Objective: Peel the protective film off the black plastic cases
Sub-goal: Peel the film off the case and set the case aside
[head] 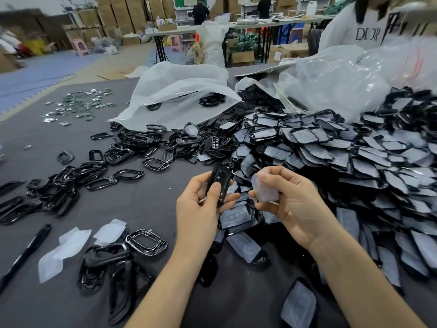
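Observation:
My left hand (198, 204) grips a glossy black plastic case (218, 183), held upright over the table's middle. Just to its right, my right hand (286, 197) pinches a translucent piece of protective film (263, 188), apart from the case. A big heap of black cases with film on them (343, 157) fills the right side of the table. Bare black cases and frames (71, 183) lie scattered at the left. Peeled films (63, 249) lie near the front left.
The dark grey table (153, 200) carries a black pen (26, 252) at the front left and small shiny parts (80, 105) at the far left. White plastic bags (179, 91) sit behind the heap. A person in a white shirt (369, 27) stands at the far right.

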